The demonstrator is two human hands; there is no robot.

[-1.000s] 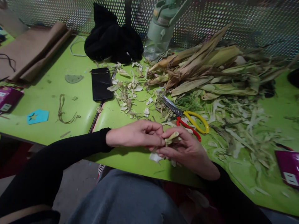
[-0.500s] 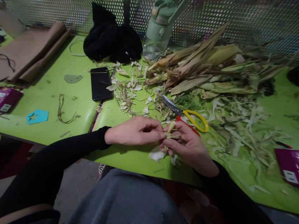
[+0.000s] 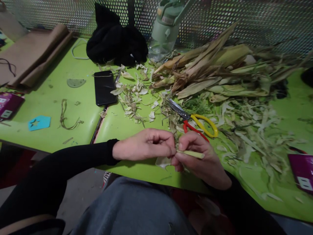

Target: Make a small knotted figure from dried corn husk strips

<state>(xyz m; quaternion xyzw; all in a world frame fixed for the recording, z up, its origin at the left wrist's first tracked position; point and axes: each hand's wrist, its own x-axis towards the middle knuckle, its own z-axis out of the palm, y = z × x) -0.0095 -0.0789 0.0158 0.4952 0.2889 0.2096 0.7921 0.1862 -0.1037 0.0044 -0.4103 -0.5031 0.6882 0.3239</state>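
Note:
My left hand [image 3: 146, 144] and my right hand [image 3: 199, 156] meet above the front of the green table. Both pinch a small pale-green piece of corn husk [image 3: 192, 153], whose folded strip points right across my right fingers. Its other end is hidden between the fingertips. Just beyond the right hand lie scissors [image 3: 187, 116] with one yellow and one red handle, blades pointing away to the left. Below the fingertips a pale husk scrap [image 3: 163, 162] rests on the table [image 3: 132, 178].
Corn husks [image 3: 210, 68] are heaped at the back right, with shredded strips [image 3: 264, 140] in front. A black phone [image 3: 105, 88], a black cloth [image 3: 117, 45] and a green bottle [image 3: 163, 29] stand or lie farther back. A blue card [image 3: 39, 122] is at left.
The husk piece has turned between my fingers: its strips pointed up and right before, and now one strip points right. Both hands have shifted slightly toward me.

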